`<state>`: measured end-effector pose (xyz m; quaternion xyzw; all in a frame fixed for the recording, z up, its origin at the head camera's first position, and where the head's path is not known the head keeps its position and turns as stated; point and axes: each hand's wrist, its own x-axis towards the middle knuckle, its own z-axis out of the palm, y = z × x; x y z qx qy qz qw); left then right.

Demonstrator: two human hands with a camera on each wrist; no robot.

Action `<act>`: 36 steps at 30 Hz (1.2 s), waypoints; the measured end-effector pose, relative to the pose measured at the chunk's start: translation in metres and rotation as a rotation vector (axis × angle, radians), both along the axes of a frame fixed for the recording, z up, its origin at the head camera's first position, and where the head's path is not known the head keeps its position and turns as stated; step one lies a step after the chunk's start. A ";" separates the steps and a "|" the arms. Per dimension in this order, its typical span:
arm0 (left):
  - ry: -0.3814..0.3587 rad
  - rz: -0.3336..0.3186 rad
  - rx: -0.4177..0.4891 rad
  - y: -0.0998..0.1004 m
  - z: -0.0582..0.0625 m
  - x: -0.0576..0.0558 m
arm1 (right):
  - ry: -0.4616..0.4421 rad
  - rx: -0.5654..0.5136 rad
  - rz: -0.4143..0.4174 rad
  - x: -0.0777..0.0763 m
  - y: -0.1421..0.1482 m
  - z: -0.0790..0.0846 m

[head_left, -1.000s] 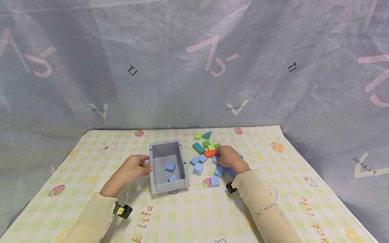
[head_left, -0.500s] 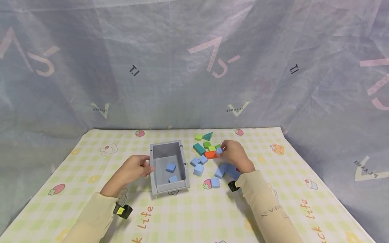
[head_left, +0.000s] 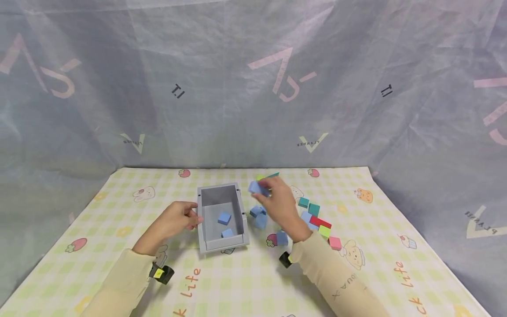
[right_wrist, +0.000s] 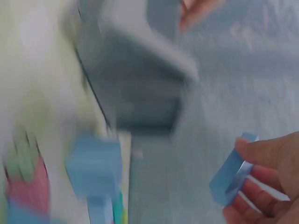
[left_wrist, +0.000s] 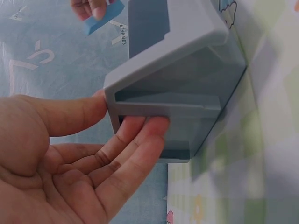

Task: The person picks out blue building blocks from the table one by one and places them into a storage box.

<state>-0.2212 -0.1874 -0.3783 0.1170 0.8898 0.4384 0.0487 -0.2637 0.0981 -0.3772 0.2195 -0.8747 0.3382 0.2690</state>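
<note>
My left hand (head_left: 176, 217) grips the left rim of a grey plastic bin (head_left: 225, 242). In the left wrist view the thumb lies against the rim's edge and the fingertips (left_wrist: 158, 125) reach under its lip. My right hand (head_left: 279, 206) pinches a blue block (head_left: 255, 188) above the table, just right of the bin's far right corner. The right wrist view shows this block (right_wrist: 232, 175) between thumb and fingers. Two blue blocks lie inside the bin, one near the middle (head_left: 224, 218) and one (head_left: 227, 233) by the near wall.
Beside the bin sit several blue blocks (head_left: 260, 221), partly behind my right hand. Another blue block (head_left: 282, 238) lies nearer me. Right of my forearm are a red block (head_left: 320, 222), a lime block (head_left: 324, 231), a pink block (head_left: 334, 243) and teal blocks (head_left: 314, 209).
My right hand took a blue block from the pile, lifted it and carried it left toward the bin. Blocks at the right came into sight. The left hand stayed on the bin rim.
</note>
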 end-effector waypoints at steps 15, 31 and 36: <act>-0.004 0.010 -0.019 0.000 -0.001 -0.001 | 0.040 0.059 0.296 0.032 -0.043 -0.011; 0.027 -0.012 -0.012 -0.001 -0.005 -0.004 | -0.021 0.328 0.427 0.033 -0.046 -0.024; 0.023 -0.015 -0.011 -0.001 -0.004 -0.004 | -0.048 0.329 0.451 0.032 -0.045 -0.024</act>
